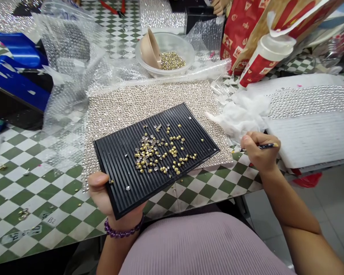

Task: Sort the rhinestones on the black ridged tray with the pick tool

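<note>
My left hand (106,198), with a purple bead bracelet, grips the near left corner of a black ridged tray (120,152), its thumb on top. The tray is held tilted above a rhinestone-covered sheet (114,103). Gold-backed stones (149,152) lie scattered over the ridges, thickest around the middle, and a few clear ones lie apart. On the right, my right hand (260,149) is closed around a thin dark pen-like tool (268,146), near the table edge and apart from the tray. Crumpled white tissue (243,114) is just beyond that hand.
Behind the sheet, a clear bowl (186,47) holds gold stones and a beige cup (149,49). A red-and-white cup (263,57) and paper bag (237,34) stand back right. Blue-black holders (20,80) sit left. Another person's hand (219,5) shows at the top.
</note>
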`<state>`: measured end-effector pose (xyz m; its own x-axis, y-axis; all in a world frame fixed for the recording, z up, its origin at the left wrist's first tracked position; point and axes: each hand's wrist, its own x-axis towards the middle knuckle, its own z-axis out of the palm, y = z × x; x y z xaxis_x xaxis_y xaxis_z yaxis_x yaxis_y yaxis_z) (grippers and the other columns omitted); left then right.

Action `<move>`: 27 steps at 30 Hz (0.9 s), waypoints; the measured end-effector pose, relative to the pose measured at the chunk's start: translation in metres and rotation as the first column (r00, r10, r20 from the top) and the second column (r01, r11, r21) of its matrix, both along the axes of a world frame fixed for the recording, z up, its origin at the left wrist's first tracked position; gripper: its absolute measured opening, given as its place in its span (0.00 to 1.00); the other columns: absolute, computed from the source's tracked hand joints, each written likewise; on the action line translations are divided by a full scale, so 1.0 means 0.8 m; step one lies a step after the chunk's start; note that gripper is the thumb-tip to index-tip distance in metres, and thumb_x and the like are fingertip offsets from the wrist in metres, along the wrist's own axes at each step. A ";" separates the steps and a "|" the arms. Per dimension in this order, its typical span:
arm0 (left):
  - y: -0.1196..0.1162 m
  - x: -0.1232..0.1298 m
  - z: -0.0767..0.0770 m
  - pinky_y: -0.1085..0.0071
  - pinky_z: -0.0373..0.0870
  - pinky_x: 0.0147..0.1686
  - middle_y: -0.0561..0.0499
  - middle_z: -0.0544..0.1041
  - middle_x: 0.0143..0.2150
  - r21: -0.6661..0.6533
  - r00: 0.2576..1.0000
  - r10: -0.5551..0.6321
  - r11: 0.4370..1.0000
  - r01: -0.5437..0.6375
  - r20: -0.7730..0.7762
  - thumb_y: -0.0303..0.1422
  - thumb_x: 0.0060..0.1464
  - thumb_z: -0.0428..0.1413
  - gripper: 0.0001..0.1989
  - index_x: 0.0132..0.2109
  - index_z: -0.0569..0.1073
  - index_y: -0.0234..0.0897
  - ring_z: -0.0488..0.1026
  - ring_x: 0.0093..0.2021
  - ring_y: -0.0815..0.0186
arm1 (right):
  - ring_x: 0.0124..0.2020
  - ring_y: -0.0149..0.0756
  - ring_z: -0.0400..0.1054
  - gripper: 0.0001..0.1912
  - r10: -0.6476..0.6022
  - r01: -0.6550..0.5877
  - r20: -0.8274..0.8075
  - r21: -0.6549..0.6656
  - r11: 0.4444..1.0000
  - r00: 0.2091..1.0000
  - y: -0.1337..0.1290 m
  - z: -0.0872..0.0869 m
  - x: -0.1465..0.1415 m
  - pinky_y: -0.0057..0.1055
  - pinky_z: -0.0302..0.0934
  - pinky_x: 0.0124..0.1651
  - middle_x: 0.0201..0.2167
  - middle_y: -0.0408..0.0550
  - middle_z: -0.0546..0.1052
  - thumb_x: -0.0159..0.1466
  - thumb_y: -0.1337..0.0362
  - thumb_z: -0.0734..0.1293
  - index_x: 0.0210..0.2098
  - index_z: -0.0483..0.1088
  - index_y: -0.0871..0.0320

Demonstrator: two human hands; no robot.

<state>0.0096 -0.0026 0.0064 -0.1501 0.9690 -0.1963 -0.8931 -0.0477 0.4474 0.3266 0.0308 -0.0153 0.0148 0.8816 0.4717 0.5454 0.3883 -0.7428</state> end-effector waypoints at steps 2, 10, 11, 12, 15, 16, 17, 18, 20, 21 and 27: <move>0.000 0.000 -0.001 0.59 0.77 0.40 0.49 0.78 0.46 0.017 1.000 -0.011 1.000 0.011 0.009 0.35 0.45 0.49 0.20 0.47 0.74 0.45 0.74 0.47 0.53 | 0.16 0.23 0.51 0.23 0.022 -0.022 0.013 -0.013 1.000 1.000 0.000 -0.001 0.000 0.29 0.47 0.20 0.13 0.38 0.57 0.59 0.73 0.65 0.13 0.51 0.59; -0.004 0.005 0.004 0.59 0.76 0.44 0.51 0.79 0.43 0.045 0.997 -0.070 0.997 0.068 0.031 0.32 0.44 0.49 0.22 0.48 0.73 0.44 0.76 0.45 0.54 | 0.13 0.26 0.56 0.18 -0.020 0.098 -0.378 0.188 0.977 0.926 0.017 0.041 -0.019 0.29 0.48 0.17 0.11 0.38 0.55 0.57 0.74 0.62 0.14 0.54 0.57; -0.005 0.006 0.004 0.58 0.75 0.45 0.51 0.79 0.43 0.037 0.996 -0.083 0.996 0.082 0.028 0.31 0.44 0.49 0.22 0.48 0.73 0.44 0.76 0.45 0.55 | 0.13 0.27 0.56 0.18 -0.004 0.096 -0.399 0.212 0.972 0.917 0.019 0.053 -0.028 0.30 0.48 0.17 0.11 0.38 0.54 0.57 0.74 0.62 0.15 0.54 0.57; -0.006 0.006 0.004 0.58 0.75 0.45 0.51 0.79 0.43 0.031 0.995 -0.095 0.995 0.094 0.023 0.31 0.43 0.49 0.23 0.48 0.73 0.44 0.76 0.44 0.55 | 0.14 0.27 0.57 0.17 0.017 0.079 -0.395 0.226 0.971 0.919 0.021 0.066 -0.038 0.30 0.48 0.17 0.12 0.38 0.55 0.57 0.74 0.62 0.15 0.55 0.57; -0.008 0.005 0.002 0.56 0.74 0.48 0.51 0.79 0.44 0.022 0.992 -0.128 0.991 0.128 0.008 0.30 0.42 0.48 0.24 0.49 0.73 0.43 0.77 0.43 0.54 | 0.17 0.26 0.59 0.18 0.121 -0.063 -0.242 0.236 0.970 0.963 0.028 0.098 -0.073 0.30 0.48 0.19 0.14 0.39 0.60 0.58 0.73 0.63 0.15 0.56 0.58; -0.008 0.004 0.000 0.55 0.73 0.49 0.51 0.79 0.44 0.018 0.991 -0.137 0.990 0.137 0.004 0.30 0.42 0.48 0.25 0.50 0.72 0.43 0.77 0.43 0.54 | 0.17 0.25 0.58 0.19 0.172 -0.122 -0.199 0.240 0.963 0.965 0.032 0.104 -0.084 0.29 0.47 0.20 0.14 0.39 0.60 0.59 0.72 0.63 0.14 0.54 0.59; -0.009 0.004 -0.001 0.54 0.72 0.50 0.51 0.79 0.45 0.010 0.989 -0.145 0.989 0.145 0.002 0.30 0.41 0.48 0.25 0.50 0.72 0.43 0.77 0.43 0.53 | 0.17 0.24 0.58 0.20 0.216 -0.178 -0.153 0.229 0.957 0.964 0.037 0.107 -0.094 0.29 0.46 0.20 0.14 0.39 0.59 0.59 0.72 0.63 0.14 0.52 0.59; -0.009 0.003 -0.002 0.53 0.71 0.50 0.51 0.79 0.45 0.005 0.989 -0.150 0.989 0.150 -0.001 0.30 0.41 0.48 0.26 0.50 0.72 0.42 0.77 0.44 0.53 | 0.17 0.23 0.57 0.21 0.256 -0.228 -0.117 0.214 0.950 0.960 0.041 0.109 -0.102 0.28 0.46 0.20 0.14 0.38 0.58 0.60 0.72 0.63 0.14 0.51 0.59; -0.011 0.001 -0.004 0.52 0.70 0.51 0.50 0.79 0.45 -0.007 0.988 -0.154 0.988 0.154 -0.004 0.30 0.41 0.48 0.26 0.51 0.72 0.42 0.77 0.45 0.52 | 0.17 0.22 0.55 0.21 0.315 -0.301 -0.053 0.176 0.937 0.948 0.050 0.109 -0.113 0.27 0.46 0.20 0.14 0.38 0.58 0.60 0.72 0.63 0.15 0.51 0.59; -0.012 0.001 -0.004 0.52 0.70 0.52 0.50 0.80 0.44 -0.011 0.988 -0.157 0.988 0.157 -0.004 0.30 0.41 0.48 0.26 0.51 0.72 0.41 0.76 0.45 0.52 | 0.18 0.22 0.55 0.21 0.327 -0.318 -0.031 0.159 0.935 0.945 0.053 0.108 -0.116 0.27 0.46 0.21 0.14 0.38 0.58 0.60 0.72 0.63 0.15 0.52 0.59; -0.013 0.004 0.000 0.53 0.71 0.51 0.49 0.80 0.41 -0.046 0.983 -0.181 0.982 0.181 0.005 0.32 0.39 0.50 0.26 0.49 0.73 0.41 0.77 0.44 0.51 | 0.21 0.23 0.58 0.21 0.288 -0.290 0.031 0.068 0.955 0.957 0.059 0.105 -0.126 0.25 0.53 0.24 0.16 0.39 0.58 0.62 0.67 0.62 0.16 0.51 0.59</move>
<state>0.0129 -0.0131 0.0061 0.0271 0.9701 -0.2414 -0.8853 0.1354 0.4448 0.2261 0.0782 0.0688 -0.2459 0.8109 0.5310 0.4165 0.5831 -0.6975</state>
